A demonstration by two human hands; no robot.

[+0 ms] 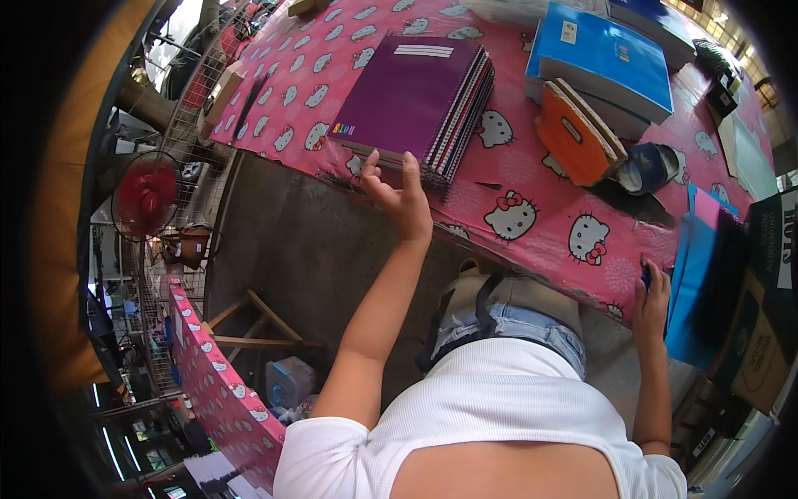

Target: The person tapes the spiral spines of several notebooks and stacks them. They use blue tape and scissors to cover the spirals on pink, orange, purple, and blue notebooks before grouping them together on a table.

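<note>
Head view: one stack of purple-covered spiral notebooks (403,96), lying flat near the front edge of the pink, cartoon-cat-printed surface (540,249), wire coils along its right side. Left hand (399,195): at the stack's near edge, thumb and fingers spread apart, grip not closed; whether the fingertips touch the covers, cannot tell. Right hand (652,303): at the surface's front edge, grip curled around a small dark-blue item (644,274), possibly a pen. Handling, as judged: single notebook light, stack fairly heavy; covers stiff but bendable, smooth and likely slippery; coils apt to snag or deform. Best hold: both short ends, thumbs above, fingers beneath, clear of the coils. Also on the surface: thick blue books (603,54), stacked; one orange-covered block (569,137), tilted; blue folders (690,279), at the right end. Room: red fan (146,198) and wire mesh (189,125) at left; wooden frame (262,320) and lidded plastic container (289,381) on a grey floor (274,224); dark green carton (769,266) at right.
</note>
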